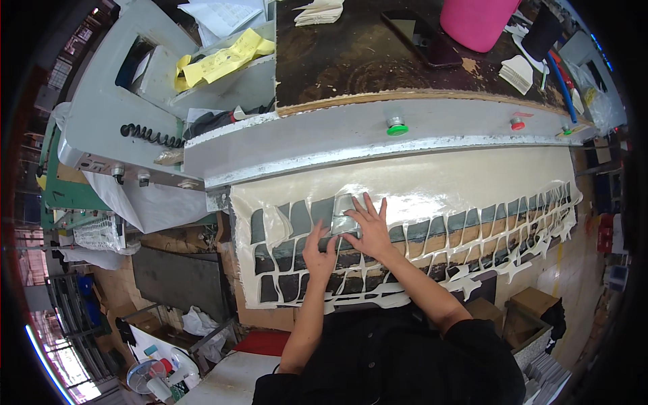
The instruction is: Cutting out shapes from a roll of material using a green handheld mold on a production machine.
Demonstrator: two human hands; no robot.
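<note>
Head view. Cream sheet [466, 182], one, pierced by rows of openings. Shiny-edged shape [344, 221], one, at the upper row, left of centre. Right hand [370, 231]: fingers spread over it; left hand [319, 254]: fingers half-curled beside it; grip of either, cannot tell. Cream pieces [277, 227], overlapping, farther left.

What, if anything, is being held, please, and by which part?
The right hand seems to hold a shiny frame-like piece by its right side; left hand, unclear.
</note>
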